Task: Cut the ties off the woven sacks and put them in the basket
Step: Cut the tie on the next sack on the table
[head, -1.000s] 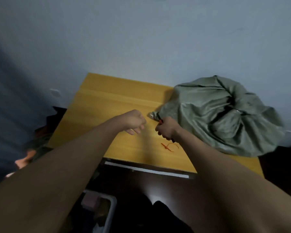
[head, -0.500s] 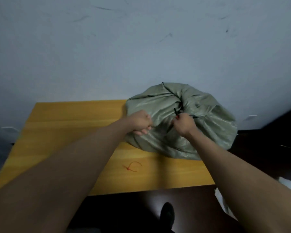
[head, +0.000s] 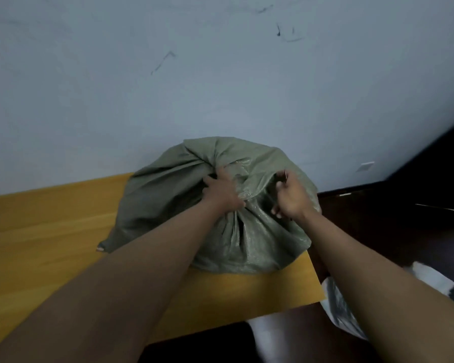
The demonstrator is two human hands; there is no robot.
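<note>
A grey-green woven sack (head: pixel 249 239) lies bunched on the right end of a yellow wooden table (head: pixel 45 231), against the wall. My left hand (head: pixel 222 192) grips the sack's gathered folds near its top middle. My right hand (head: pixel 290 196) is curled round a small cutting tool (head: pixel 285 174); only its thin metal tip shows above the fingers, right at the sack's upper right folds. I see no tie on the sack from here, and no basket is in view.
The table's right edge (head: pixel 316 279) ends just past the sack. Beyond it, a crumpled silvery-white bag (head: pixel 338 310) and a white scrap (head: pixel 430 279) lie on the dark floor. The pale blue wall (head: pixel 220 87) stands directly behind the sack.
The view has swung right and closer to the sack. My left hand went from a loose fist beside the sack to gripping its folds. The cut red tie on the table is out of sight.
</note>
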